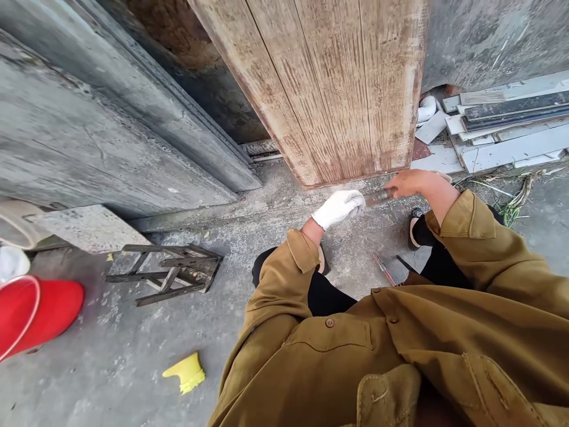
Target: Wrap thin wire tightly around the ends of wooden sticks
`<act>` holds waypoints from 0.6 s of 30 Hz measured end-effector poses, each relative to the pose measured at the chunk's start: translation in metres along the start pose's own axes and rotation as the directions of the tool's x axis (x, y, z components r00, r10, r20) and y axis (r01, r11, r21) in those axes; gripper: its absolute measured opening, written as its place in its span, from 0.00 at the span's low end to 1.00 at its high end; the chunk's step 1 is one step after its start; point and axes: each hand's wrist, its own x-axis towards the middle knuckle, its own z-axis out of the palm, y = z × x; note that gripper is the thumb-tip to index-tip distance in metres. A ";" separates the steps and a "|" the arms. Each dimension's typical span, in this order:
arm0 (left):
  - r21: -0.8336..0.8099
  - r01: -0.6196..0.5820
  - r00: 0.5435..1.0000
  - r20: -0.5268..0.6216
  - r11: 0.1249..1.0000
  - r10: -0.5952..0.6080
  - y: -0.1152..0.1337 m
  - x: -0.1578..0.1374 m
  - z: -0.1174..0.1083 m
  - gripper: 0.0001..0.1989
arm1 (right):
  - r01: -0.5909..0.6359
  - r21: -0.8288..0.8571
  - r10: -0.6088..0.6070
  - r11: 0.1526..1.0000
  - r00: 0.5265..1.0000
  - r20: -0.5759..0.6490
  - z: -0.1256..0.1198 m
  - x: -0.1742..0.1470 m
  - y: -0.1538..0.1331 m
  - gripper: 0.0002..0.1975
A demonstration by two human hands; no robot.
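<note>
My left hand wears a white knitted glove, its fingers curled in at one end of a short, flat brownish tool. Motion smears the tool, so its exact kind is unclear. Bare fingers of my right hand are wrapped round the tool's other end. Both hands are just in front of the lower edge of a worn wooden door panel, which leans upright with brown finish partly stripped. On the concrete between my feet lie a thin reddish stick-like item and a dark narrow tool, partly hidden by my shirt.
A small wooden stool lies tipped over at the left, near a red bucket and a speckled board. A yellow scrap rests on the floor. White and dark strips are stacked at right. Another grey panel stands left.
</note>
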 end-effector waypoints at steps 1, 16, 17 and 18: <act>-0.096 0.022 0.999 0.032 0.995 -0.019 -0.001 -0.001 -0.002 0.15 | 0.026 0.036 -0.033 0.999 0.983 0.182 -0.001 -0.002 0.000 0.14; -0.462 -0.099 0.995 -0.070 0.881 0.075 0.009 0.000 -0.006 0.29 | 0.368 0.823 -0.222 0.433 0.928 -0.298 -0.034 -0.025 -0.031 0.23; -0.473 -0.119 0.992 -0.091 0.873 0.086 0.009 0.000 -0.006 0.29 | 0.381 0.838 -0.204 0.392 0.924 -0.324 -0.032 -0.023 -0.032 0.24; -0.488 -0.135 0.990 -0.106 0.862 0.094 0.008 0.000 -0.006 0.28 | 0.388 0.850 -0.195 0.357 0.921 -0.339 -0.029 -0.022 -0.033 0.24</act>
